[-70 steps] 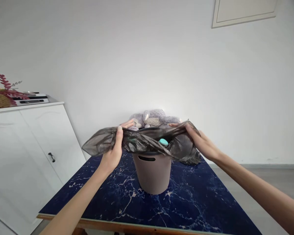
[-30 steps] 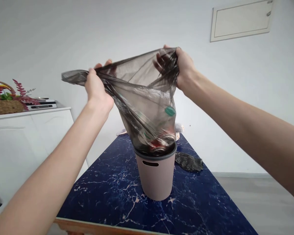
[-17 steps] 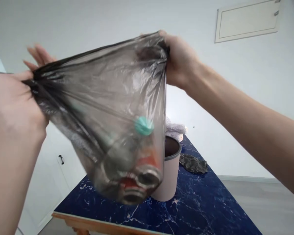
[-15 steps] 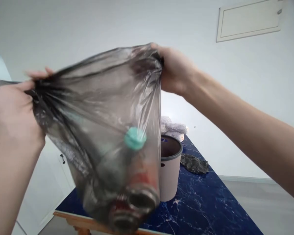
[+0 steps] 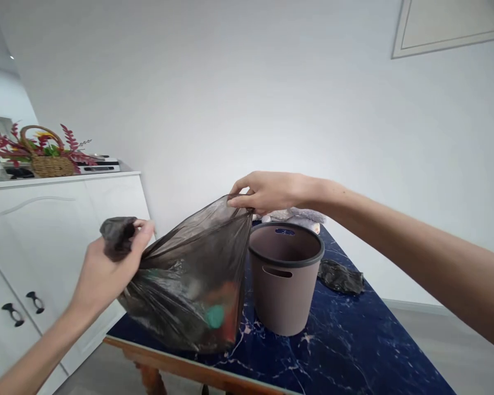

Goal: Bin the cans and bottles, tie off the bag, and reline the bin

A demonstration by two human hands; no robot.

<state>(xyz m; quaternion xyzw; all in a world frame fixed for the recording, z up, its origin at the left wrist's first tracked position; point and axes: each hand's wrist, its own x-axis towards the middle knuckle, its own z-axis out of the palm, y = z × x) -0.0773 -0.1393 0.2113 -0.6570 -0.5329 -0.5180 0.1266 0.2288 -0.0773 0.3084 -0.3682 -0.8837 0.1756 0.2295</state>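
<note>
A thin, see-through black garbage bag (image 5: 181,274) hangs between my hands, its bottom low over the near left edge of the table. Through the film show a teal round cap and something red, both blurred. My left hand (image 5: 111,269) is closed round the bunched left side of the bag's mouth, and a tuft of film sticks up above the fist. Higher up, my right hand (image 5: 267,192) pinches the bag's upper right corner between thumb and fingers. Just right of the bag stands a brownish-pink trash can (image 5: 286,296) with a dark rim, upright and with no liner showing.
A folded black plastic bag (image 5: 341,276) lies behind the can on the blue marbled table (image 5: 346,340). Grey plush (image 5: 308,216) shows at the table's far end. On the left, a white cabinet (image 5: 66,219) carries a wicker flower basket (image 5: 51,164).
Both hands have come down with the bag, which sits lower and farther from me. More of the trash can is now visible, and the cabinet has come into view.
</note>
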